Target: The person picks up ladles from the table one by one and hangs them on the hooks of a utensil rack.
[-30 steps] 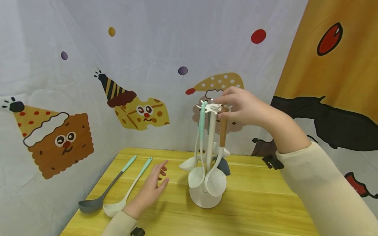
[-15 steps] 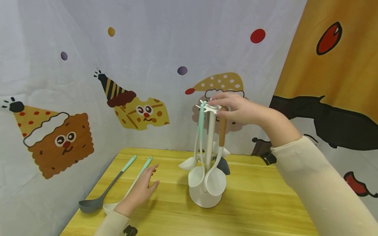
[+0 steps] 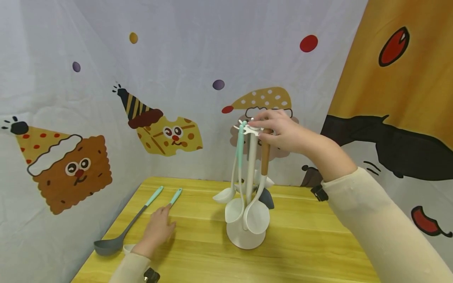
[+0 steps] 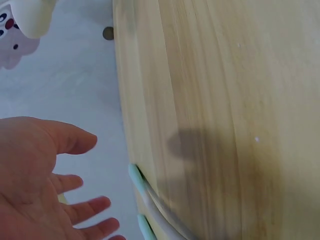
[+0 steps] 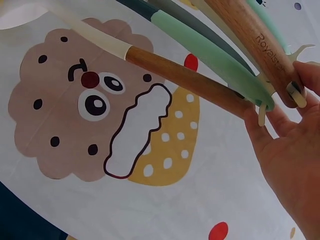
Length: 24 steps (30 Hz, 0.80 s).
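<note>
My left hand (image 3: 157, 228) is low over the table's left side, above a white ladle with a mint handle (image 3: 175, 195) lying flat. It hides most of the ladle's shaft. In the left wrist view the fingers are spread, with nothing between them. A grey ladle (image 3: 109, 245) lies alongside, further left. On the right, my right hand (image 3: 286, 131) holds the hooked top of a white utensil stand (image 3: 245, 237). Thumb and fingers sit around the hooks, close to a wooden handle (image 5: 267, 50). From the stand hang a wooden-handled white ladle (image 3: 257, 218) and a mint-handled white utensil (image 3: 234, 211).
Behind the stand's post hang other utensils, among them a dark blue-grey one (image 3: 266, 199). The yellow wooden table (image 3: 308, 236) ends at a white cloth backdrop (image 3: 184, 51) with printed cartoon figures.
My left hand has moved left and down, from beside the white ladle to over its shaft. My right hand has settled lower onto the stand's top.
</note>
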### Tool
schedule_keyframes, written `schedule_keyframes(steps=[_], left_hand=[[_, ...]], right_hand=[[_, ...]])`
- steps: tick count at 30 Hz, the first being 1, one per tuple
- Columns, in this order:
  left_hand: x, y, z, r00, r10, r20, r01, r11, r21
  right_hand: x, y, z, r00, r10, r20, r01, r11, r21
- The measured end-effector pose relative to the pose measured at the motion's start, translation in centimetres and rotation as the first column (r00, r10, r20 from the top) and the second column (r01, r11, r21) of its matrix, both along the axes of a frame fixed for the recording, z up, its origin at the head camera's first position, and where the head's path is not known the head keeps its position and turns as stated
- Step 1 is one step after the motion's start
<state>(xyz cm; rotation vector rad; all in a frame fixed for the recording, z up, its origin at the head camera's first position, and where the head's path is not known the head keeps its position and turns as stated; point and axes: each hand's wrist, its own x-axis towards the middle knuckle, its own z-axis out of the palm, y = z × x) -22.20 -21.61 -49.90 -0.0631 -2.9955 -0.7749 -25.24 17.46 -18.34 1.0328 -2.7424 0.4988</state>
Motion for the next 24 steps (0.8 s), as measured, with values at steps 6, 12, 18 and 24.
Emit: schedule_keyframes(steps=[6,12,18,24], left_hand=[[0.1,-0.8,0.1,0.995,0.059,0.084,-0.056,0.998,-0.037],[0.2,-1.8,-0.3,0.988,0.062,0.143,-0.052,0.996,-0.072],[0.0,-2.4,-0.8,0.983,0.07,0.172,-0.06,0.996,-0.062],[-0.3,-2.7,-1.4,0.979,0.083,0.185,-0.072,0.995,-0.067]], right_hand=[[0.2,-0.2,0.0,1.0,-0.022,-0.001,0.022,1.0,0.005],[0.4,-0.3,0.2,1.0,-0.016,0.022,0.015,1.0,0.02],[0.4,-0.3,0.6,0.997,-0.029,0.067,0.027,0.999,0.03],[0.3,-0.4,0.8,0.996,-0.037,0.078,0.034,0.999,0.034]])
